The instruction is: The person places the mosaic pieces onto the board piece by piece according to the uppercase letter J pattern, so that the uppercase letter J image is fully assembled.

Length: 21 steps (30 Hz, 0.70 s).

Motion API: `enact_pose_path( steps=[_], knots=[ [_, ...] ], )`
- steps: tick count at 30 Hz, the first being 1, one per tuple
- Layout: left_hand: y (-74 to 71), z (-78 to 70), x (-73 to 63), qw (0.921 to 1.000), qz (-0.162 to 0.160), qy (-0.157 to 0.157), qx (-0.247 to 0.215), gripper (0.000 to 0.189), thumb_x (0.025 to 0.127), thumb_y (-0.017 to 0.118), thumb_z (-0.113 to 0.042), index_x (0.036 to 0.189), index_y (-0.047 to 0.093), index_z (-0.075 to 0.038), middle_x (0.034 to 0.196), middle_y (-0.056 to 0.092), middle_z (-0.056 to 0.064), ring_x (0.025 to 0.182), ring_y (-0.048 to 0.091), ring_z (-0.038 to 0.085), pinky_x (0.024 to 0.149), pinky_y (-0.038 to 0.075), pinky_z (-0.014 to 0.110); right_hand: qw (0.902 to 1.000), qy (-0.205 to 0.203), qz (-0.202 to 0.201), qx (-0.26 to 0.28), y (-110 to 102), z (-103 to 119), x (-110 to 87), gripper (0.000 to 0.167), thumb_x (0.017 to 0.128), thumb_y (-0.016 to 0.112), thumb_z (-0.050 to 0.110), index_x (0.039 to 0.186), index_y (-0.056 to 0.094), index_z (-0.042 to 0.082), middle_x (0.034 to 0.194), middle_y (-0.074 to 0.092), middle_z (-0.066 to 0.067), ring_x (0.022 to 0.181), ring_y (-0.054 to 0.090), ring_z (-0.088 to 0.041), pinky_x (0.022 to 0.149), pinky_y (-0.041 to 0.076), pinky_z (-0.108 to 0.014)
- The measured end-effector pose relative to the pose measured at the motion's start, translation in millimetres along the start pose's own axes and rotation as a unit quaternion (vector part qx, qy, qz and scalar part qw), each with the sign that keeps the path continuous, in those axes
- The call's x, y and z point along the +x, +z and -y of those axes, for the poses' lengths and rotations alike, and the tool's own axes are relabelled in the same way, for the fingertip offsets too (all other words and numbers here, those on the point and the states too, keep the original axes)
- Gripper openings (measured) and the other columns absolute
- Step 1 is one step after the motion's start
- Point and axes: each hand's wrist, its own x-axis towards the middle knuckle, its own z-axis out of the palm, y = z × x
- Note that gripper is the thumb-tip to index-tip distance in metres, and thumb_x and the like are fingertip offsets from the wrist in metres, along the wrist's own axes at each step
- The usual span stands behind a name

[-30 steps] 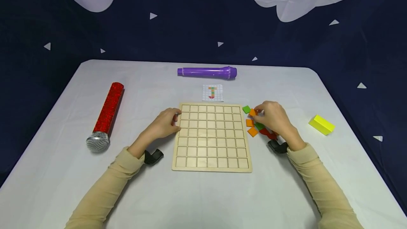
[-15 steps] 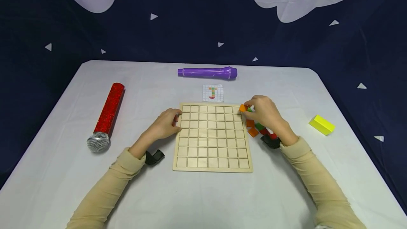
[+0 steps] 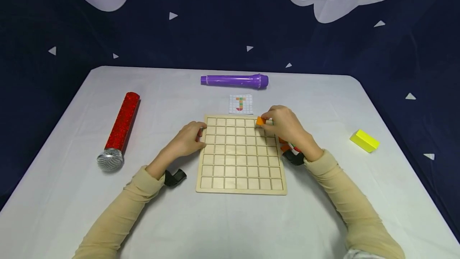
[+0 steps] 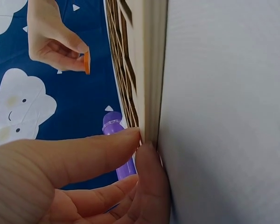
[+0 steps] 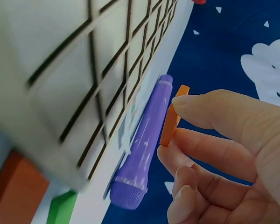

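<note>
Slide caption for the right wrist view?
Right hand pinches an orange tile, grid board and purple microphone in view.

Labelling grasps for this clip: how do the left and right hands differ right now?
Hold: the left hand pinches the left edge of the grid board; the right hand pinches an orange tile.
Place: the left hand is at the board's side, while the right hand is raised over its far right corner.
Load: the left hand's board lies on the table; the right hand's tile is in the air.
Shared: both grip between thumb and fingers.
</note>
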Motion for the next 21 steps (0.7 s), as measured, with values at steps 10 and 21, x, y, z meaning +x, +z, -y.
enact_pose_path(
  steps=[10,21],
  knots=[
    [0.1,-2.3,-1.4,1.0000,0.000,-0.002,-0.002,0.055,0.082,0.068,-0.004,0.131,0.046,0.006,0.096,0.052,0.013,0.077,0.050,0.017,0.069,0.038,0.028,0.9996,-0.022,0.018,0.009,8,20,13.9,0.027,0.078,0.071,0.011,0.102,0.072,-0.001,0.094,0.070,-0.015,0.087,0.064,-0.028,0.079,0.052,-0.040],
    [-0.2,-2.1,-0.6,1.0000,-0.002,0.000,0.002,0.055,0.082,0.068,-0.005,0.131,0.046,0.006,0.096,0.052,0.013,0.077,0.050,0.017,0.069,0.037,0.028,0.9972,-0.060,0.042,0.012,20,36,26.5,0.018,0.079,0.074,0.019,0.090,0.074,0.004,0.087,0.071,-0.009,0.082,0.061,-0.022,0.078,0.051,-0.036]
  ],
)
